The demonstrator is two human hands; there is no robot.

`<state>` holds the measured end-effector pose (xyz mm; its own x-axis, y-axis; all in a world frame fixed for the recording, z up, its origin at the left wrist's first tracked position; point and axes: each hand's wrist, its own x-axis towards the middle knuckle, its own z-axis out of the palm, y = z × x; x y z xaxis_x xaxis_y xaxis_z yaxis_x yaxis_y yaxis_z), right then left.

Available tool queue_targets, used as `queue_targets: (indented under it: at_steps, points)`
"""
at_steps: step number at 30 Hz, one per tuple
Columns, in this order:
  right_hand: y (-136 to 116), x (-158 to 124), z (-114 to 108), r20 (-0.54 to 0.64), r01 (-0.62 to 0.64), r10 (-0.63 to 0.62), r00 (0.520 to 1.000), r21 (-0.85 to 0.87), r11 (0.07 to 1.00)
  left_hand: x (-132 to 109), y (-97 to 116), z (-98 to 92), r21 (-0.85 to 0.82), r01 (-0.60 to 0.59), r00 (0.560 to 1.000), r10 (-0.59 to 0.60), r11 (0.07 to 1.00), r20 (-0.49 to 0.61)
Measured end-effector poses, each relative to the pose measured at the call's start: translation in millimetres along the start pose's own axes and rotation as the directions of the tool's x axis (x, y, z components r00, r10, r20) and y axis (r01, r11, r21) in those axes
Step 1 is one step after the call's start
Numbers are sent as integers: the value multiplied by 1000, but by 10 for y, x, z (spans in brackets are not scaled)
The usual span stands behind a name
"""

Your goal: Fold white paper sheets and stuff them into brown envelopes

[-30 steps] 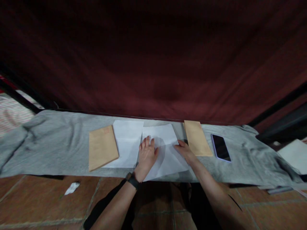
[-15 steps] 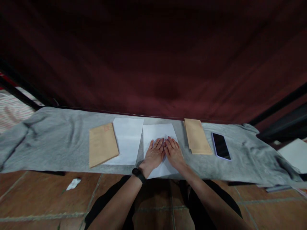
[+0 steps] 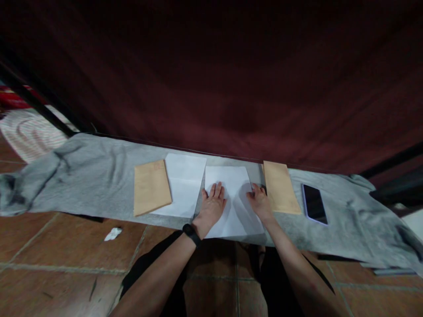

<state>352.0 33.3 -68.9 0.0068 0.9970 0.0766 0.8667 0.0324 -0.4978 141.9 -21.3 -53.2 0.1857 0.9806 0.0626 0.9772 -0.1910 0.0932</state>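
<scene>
A white sheet of paper lies in front of me on a grey cloth. My left hand rests flat on its left part, fingers spread, and wears a black wristband. At the sheet's right edge my right hand has its fingers bent, with the thumb on the paper side and the fingertips beyond the edge, closed on that edge. Faint creases and hand shadows show on the sheet. Just right of this hand lie brown envelopes, slightly fanned.
To the left, another white sheet lies partly under a stack of brown envelopes. A phone in a purple case is at the right. The grey cloth covers a long narrow surface before a dark red curtain. Crumpled tissue lies on the tiled floor.
My hands were side by side on the middle of the sheet. The right one has moved to the right edge and bent its fingers; the left stays flat. The view has shifted slightly.
</scene>
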Motion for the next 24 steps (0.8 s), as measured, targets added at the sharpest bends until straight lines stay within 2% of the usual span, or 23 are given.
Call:
queue_targets:
  at_steps: [6, 10, 13, 19, 24]
  points:
    - [26, 69, 2, 4, -59, 58, 998, 43, 997, 58, -38, 13, 12, -66, 996, 66, 998, -57]
    - [55, 88, -7, -61, -27, 35, 998, 120, 992, 80, -42, 24, 27, -56, 993, 58, 998, -100]
    - [67, 83, 3, -83, 1, 10, 996, 130, 991, 74, 12, 65, 18, -100, 988, 101, 995, -117]
    - [32, 56, 45, -93, -2, 13, 996, 119, 993, -4, 145, 157, -78, -203, 973, 192, 976, -129]
    - [-10, 91, 50, -142, -34, 52, 988, 124, 992, -34, 104, 153, -133, -239, 970, 230, 962, -82]
